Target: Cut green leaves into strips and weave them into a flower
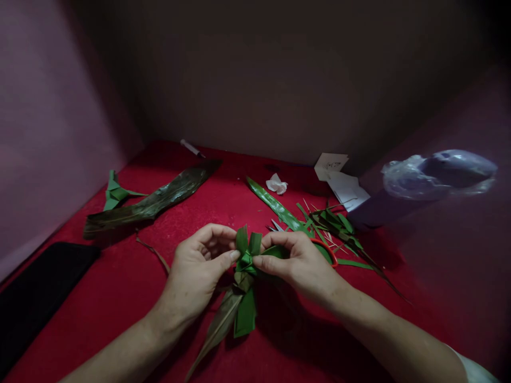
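Between my hands is a folded green leaf knot (246, 259), with short strips standing up at its top. A flat green strip (245, 315) and a long brownish leaf (219, 324) hang below it. My left hand (203, 260) pinches the left side of the knot between thumb and fingers. From the right, my right hand (293, 259) pinches the same knot, its thumb near the centre. Another green leaf end runs under the right fingers. Just beyond the right hand lie scissors with orange handles (330, 252), partly hidden by leaf pieces.
On the red surface (223, 207) lie a wide dark leaf (159, 201), a folded green leaf piece (115, 192), a long green leaf (275, 205), leaf scraps (339, 226), crumpled white tissue (277, 184), papers (343, 183), a white syringe-like object (191, 148) and a black object (43, 298). Walls enclose it.
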A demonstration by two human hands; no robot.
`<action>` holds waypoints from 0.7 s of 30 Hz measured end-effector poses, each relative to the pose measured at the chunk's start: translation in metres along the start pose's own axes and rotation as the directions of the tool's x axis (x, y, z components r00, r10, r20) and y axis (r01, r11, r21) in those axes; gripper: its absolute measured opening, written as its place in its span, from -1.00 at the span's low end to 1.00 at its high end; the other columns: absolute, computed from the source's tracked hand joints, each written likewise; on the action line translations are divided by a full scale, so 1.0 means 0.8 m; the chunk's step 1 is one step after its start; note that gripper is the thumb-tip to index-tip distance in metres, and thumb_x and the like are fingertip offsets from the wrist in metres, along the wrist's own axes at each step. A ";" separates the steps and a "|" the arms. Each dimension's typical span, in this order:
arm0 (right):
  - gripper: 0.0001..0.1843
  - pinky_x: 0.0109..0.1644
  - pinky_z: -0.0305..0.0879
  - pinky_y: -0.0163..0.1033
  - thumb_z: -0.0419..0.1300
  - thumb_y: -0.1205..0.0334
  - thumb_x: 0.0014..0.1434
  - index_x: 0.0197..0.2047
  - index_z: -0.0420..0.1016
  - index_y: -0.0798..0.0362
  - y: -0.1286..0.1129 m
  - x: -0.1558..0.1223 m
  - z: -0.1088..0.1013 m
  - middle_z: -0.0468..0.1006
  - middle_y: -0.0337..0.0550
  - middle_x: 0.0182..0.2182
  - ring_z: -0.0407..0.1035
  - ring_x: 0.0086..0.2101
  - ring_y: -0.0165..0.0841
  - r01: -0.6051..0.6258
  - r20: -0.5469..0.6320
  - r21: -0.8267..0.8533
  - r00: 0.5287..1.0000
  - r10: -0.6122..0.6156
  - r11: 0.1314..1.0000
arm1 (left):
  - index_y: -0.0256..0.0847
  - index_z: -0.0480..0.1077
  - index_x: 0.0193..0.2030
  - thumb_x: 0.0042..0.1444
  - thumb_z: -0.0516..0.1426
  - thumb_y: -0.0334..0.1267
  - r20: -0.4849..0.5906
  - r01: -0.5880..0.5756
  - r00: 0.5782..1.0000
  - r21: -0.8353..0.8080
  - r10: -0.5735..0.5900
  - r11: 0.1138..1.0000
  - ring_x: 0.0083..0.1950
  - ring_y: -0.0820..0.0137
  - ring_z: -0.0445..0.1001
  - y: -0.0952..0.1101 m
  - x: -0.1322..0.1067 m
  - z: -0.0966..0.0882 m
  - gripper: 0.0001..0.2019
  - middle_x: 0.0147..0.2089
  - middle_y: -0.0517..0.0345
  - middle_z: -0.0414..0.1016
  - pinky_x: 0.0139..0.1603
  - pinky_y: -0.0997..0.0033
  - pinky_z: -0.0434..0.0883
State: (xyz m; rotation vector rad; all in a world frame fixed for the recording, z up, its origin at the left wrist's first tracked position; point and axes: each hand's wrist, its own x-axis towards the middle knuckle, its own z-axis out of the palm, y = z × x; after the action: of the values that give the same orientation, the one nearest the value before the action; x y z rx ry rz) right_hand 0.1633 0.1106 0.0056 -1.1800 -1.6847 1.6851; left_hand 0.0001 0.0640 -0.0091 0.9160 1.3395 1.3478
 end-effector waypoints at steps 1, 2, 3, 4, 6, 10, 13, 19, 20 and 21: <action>-0.93 -0.38 0.16 -0.37 0.24 0.36 -0.04 -0.50 0.41 0.11 0.001 0.001 -0.001 0.37 -0.32 -0.57 0.21 -0.51 -0.50 0.001 0.011 0.015 1.000 -0.001 1.000 | -0.22 0.45 -0.37 -0.15 0.26 -0.46 -0.006 -0.001 1.000 0.000 0.001 1.000 -0.36 0.47 0.47 -0.001 0.000 0.000 -0.83 -0.40 0.22 0.52 -0.31 0.53 0.41; -0.93 -0.38 0.16 -0.37 0.24 0.36 -0.04 -0.50 0.41 0.11 0.002 0.001 -0.002 0.37 -0.32 -0.57 0.21 -0.51 -0.50 0.002 0.024 0.030 1.000 -0.002 1.000 | -0.22 0.45 -0.37 -0.15 0.26 -0.46 -0.010 -0.002 1.000 -0.001 0.002 1.000 -0.36 0.47 0.47 -0.001 -0.001 0.000 -0.84 -0.40 0.22 0.53 -0.31 0.53 0.41; -0.93 -0.38 0.16 -0.37 0.24 0.36 -0.04 -0.49 0.41 0.11 0.003 0.002 -0.002 0.36 -0.32 -0.57 0.21 -0.51 -0.51 0.003 0.034 0.045 0.999 -0.005 0.999 | -0.22 0.45 -0.37 -0.15 0.26 -0.46 -0.013 -0.001 1.000 -0.002 0.001 1.000 -0.36 0.48 0.48 -0.001 -0.001 0.000 -0.84 -0.40 0.22 0.53 -0.31 0.54 0.41; -0.93 -0.38 0.16 -0.37 0.24 0.36 -0.05 -0.49 0.41 0.12 0.005 0.003 -0.003 0.36 -0.32 -0.57 0.21 -0.51 -0.51 0.002 0.042 0.057 0.999 -0.005 0.998 | -0.22 0.45 -0.37 -0.15 0.26 -0.47 -0.012 0.001 1.000 -0.006 -0.001 1.000 -0.36 0.48 0.48 -0.001 -0.001 0.000 -0.84 -0.40 0.23 0.53 -0.31 0.54 0.41; -0.92 -0.37 0.16 -0.36 0.26 0.36 -0.06 -0.50 0.40 0.13 0.008 0.005 -0.004 0.36 -0.31 -0.56 0.21 -0.51 -0.50 -0.006 0.053 0.078 0.999 0.001 0.997 | -0.22 0.45 -0.38 -0.15 0.26 -0.47 -0.008 0.013 1.000 -0.019 -0.013 1.000 -0.36 0.49 0.48 -0.001 -0.001 0.000 -0.84 -0.40 0.24 0.53 -0.30 0.54 0.41; -0.88 -0.40 0.13 -0.37 0.28 0.34 -0.09 -0.50 0.39 0.14 0.013 0.008 -0.008 0.34 -0.32 -0.58 0.20 -0.53 -0.52 -0.057 0.091 0.116 0.995 0.046 0.992 | -0.22 0.45 -0.32 -0.16 0.26 -0.47 0.019 0.061 0.998 -0.030 -0.060 0.998 -0.33 0.47 0.48 -0.001 0.001 0.000 -0.79 -0.37 0.21 0.54 -0.29 0.52 0.42; -0.85 -0.45 0.10 -0.38 0.30 0.30 -0.09 -0.50 0.39 0.14 0.014 0.010 -0.013 0.34 -0.33 -0.61 0.17 -0.57 -0.54 -0.125 0.146 0.120 0.983 0.107 0.985 | -0.24 0.44 -0.31 -0.16 0.26 -0.47 0.037 0.094 0.995 -0.015 -0.093 0.995 -0.33 0.47 0.47 -0.001 0.002 -0.001 -0.78 -0.37 0.20 0.53 -0.29 0.51 0.41; -0.80 -0.50 0.05 -0.42 0.34 0.24 -0.10 -0.49 0.41 0.15 0.010 0.012 -0.018 0.36 -0.31 -0.61 0.17 -0.59 -0.57 -0.180 0.216 0.095 0.964 0.156 0.979 | -0.24 0.38 -0.32 -0.14 0.23 -0.50 0.150 0.129 0.981 -0.033 -0.123 0.991 -0.36 0.50 0.44 -0.002 0.004 -0.006 -0.79 -0.40 0.24 0.49 -0.30 0.50 0.40; -0.80 -0.50 0.06 -0.42 0.35 0.24 -0.11 -0.49 0.42 0.14 0.009 0.012 -0.018 0.37 -0.31 -0.61 0.18 -0.59 -0.57 -0.185 0.227 0.097 0.961 0.159 0.978 | -0.23 0.37 -0.31 -0.13 0.22 -0.50 0.180 0.140 0.975 -0.039 -0.130 0.989 -0.35 0.49 0.45 -0.002 0.004 -0.007 -0.78 -0.39 0.23 0.50 -0.30 0.49 0.40; -0.80 -0.50 0.07 -0.42 0.35 0.24 -0.11 -0.49 0.42 0.14 0.008 0.012 -0.018 0.37 -0.31 -0.60 0.19 -0.59 -0.57 -0.191 0.235 0.098 0.958 0.164 0.977 | -0.22 0.36 -0.30 -0.12 0.21 -0.50 0.204 0.148 0.969 -0.042 -0.137 0.988 -0.34 0.48 0.45 -0.003 0.005 -0.008 -0.78 -0.38 0.23 0.50 -0.29 0.47 0.40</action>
State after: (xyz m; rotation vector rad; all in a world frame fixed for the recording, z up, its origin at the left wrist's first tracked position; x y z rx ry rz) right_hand 0.1719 0.1259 -0.0014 -1.1476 -1.6183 2.0700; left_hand -0.0067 0.0659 -0.0123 0.8751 1.1834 1.1461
